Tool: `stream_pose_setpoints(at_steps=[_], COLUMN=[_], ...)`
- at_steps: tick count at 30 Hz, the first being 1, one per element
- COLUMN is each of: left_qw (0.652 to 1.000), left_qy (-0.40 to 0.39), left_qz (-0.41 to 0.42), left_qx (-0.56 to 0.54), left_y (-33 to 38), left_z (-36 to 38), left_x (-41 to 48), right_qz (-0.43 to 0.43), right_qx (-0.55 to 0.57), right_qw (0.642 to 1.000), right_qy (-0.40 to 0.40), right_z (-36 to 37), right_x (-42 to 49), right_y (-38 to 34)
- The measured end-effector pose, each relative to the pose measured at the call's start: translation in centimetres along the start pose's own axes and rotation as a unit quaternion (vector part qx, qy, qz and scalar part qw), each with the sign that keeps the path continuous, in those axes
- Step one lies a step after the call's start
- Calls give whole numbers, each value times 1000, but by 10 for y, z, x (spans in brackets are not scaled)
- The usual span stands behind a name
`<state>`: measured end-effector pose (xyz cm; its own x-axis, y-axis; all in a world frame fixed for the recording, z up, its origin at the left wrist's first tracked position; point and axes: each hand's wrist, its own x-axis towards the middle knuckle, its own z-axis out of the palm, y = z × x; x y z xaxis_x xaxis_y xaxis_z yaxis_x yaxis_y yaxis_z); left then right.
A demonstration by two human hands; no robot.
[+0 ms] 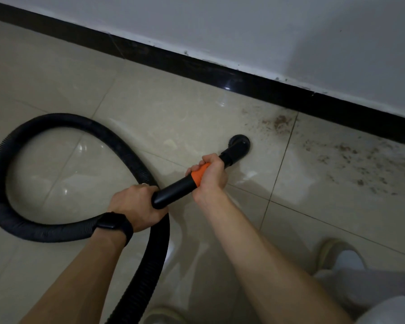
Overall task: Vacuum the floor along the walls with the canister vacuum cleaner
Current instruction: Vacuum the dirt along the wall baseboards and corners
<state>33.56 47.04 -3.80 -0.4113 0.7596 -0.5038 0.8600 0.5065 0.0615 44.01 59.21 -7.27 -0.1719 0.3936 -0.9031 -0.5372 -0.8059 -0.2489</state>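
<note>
Nearest the camera, a pale slip-on shoe (332,251) stands on the glossy beige floor tiles (161,113), which have thin dark grout lines and reflect soft light. Two bare forearms reach forward. The left wrist wears a black watch (114,223) with a dark, smooth band.

The left hand (136,206) has its fingers curled round the rear end of the wand (173,190), a smooth, rigid black tube, at the spot where the hose joins it. The right hand (211,176) grips further forward, fingers wrapped tightly round an orange collar (200,174) on the wand.

The ribbed, flexible black hose (9,160) runs from under the left hand, sweeps out in a wide loop over the tiles to the left, and crosses back toward the bottom edge.

Beyond the right hand, the wand bends down into a small round black nozzle (241,142), which sits on the floor near the wall. Just to its right, brown crumbs and gritty dirt (337,150) lie scattered over the tiles up to the skirting.

A glossy black skirting board (220,71) runs diagonally along the base of a matt white wall (290,31), its upper edge flecked with paint.
</note>
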Motion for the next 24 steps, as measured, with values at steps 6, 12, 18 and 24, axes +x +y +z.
stream_pose_setpoints(at_steps=[6, 12, 18, 24], left_qw=[1000, 999, 999, 999], left_qy=[18, 34, 33, -2], left_qz=[8, 7, -1, -2], left_qx=[5, 19, -9, -50], left_y=[11, 32, 45, 37], left_z=[-4, -9, -10, -4], left_x=[5, 17, 30, 31], right_qz=[-14, -16, -26, -16], right_qx=[-5, -11, -32, -27], right_qw=[1000, 999, 997, 998], right_qy=[-10, -49, -59, -48], right_z=[5, 12, 24, 17], right_x=[2, 11, 21, 21], right_y=[-14, -38, -54, -47])
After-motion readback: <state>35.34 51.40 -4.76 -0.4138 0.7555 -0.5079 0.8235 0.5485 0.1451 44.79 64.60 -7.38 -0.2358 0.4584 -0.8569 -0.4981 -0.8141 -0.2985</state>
